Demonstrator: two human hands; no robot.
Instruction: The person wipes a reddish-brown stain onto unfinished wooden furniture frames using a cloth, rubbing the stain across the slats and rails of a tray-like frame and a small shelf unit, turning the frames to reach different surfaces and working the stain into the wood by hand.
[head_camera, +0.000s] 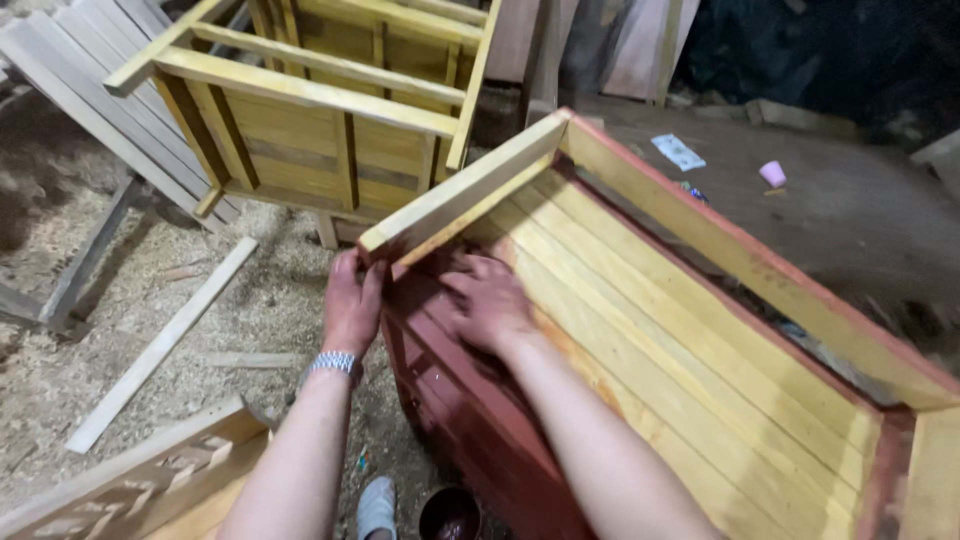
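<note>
The left hand (352, 303) is pressed flat, fingers up, against the outer corner of the wooden bench (640, 330), right under the end of its near armrest rail (465, 185); it clasps nothing, the palm simply bears on the red-painted wood, and a metal wristwatch (334, 363) sits on that wrist. The right hand (490, 300) lies open, fingers spread, on the inner side of that same corner, on the red face where the yellow seat slats begin; it too grips nothing that can be seen. Both hands touch the bench at one end, the left on the outside of the corner and the right just inside it, so the corner post stands between them and neither hand is clearly nearer.

From that corner the bench's long axis runs away to the lower right, its slats and red-edged back rail all stretching in that direction, well beyond either forearm. The armrest rail crosses this axis, rising from the corner toward the upper right.

Beyond the corner, up and to the left, stands a second yellow wooden frame (320, 120), apart from the bench. Left of the corner a loose wooden strip (160, 345) lies on the sawdust-covered floor (270, 300). Below the corner, near the person's shoe (377, 507), sits a small dark paint pot (450, 513)
</note>
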